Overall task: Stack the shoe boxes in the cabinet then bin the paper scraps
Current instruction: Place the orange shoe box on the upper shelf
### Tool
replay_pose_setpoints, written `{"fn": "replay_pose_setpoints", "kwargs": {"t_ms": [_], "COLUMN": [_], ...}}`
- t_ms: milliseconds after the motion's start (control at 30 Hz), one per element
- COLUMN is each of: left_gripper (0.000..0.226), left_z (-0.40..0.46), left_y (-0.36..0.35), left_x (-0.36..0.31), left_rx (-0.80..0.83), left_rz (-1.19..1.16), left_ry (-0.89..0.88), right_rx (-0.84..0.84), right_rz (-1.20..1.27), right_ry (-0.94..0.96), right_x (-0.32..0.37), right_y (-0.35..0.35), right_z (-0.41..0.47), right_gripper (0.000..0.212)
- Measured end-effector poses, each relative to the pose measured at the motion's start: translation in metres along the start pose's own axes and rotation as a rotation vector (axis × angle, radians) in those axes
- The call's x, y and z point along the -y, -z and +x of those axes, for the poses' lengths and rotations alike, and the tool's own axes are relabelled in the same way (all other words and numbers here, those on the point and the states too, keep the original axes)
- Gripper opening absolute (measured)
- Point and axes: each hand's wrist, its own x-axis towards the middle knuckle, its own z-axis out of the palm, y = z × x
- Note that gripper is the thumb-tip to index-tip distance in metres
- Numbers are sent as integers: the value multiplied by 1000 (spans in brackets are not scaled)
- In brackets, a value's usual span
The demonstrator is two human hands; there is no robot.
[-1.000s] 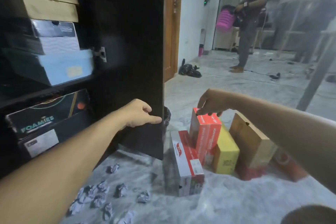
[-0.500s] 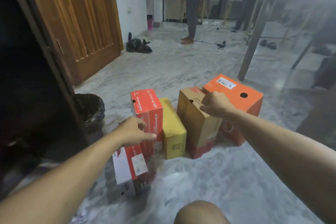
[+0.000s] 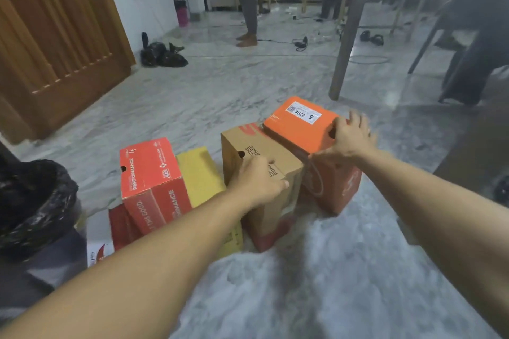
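Now | five shoe boxes point(image 3: 154, 173) | left hand point(image 3: 257, 181) grips brown box point(image 3: 264, 162) | right hand point(image 3: 348, 136) grips orange box point(image 3: 297, 125)

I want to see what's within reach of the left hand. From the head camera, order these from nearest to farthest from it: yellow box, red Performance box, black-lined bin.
From the left hand, which rests on the brown box:
1. Yellow box, just to its left.
2. Red Performance box, one box further left.
3. Black-lined bin, at the far left edge.

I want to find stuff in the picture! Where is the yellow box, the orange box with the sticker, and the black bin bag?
yellow box point(image 3: 199, 170): head view, its top face.
orange box point(image 3: 281, 126): head view, bare top beside the sticker.
black bin bag point(image 3: 35, 201): head view, its crinkled rim.
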Motion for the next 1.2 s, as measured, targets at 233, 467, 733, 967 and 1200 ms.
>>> {"fn": "replay_pose_setpoints", "kwargs": {"t_ms": [233, 467, 733, 967, 1200], "left_gripper": [56, 66, 66, 28, 44], "left_z": [9, 6, -9, -52, -101], "left_y": [-36, -32, -34, -83, -111], "left_x": [0, 11, 12, 31, 58], "left_rx": [88, 120, 74, -107, 323], "left_rz": [291, 320, 378, 176, 83], "left_ry": [-136, -157, -282, -519, -87], "right_rx": [36, 19, -27, -43, 66], "right_rz": [-39, -92, -40, -6, 36], "right_ry": [37, -32, -153, -329, -490], "right_x": [-9, -8, -18, -25, -43], "right_y": [-2, 5, 15, 23, 27], "right_z": [3, -15, -60, -96, -142], "right_gripper": [106, 97, 93, 78, 130]}}
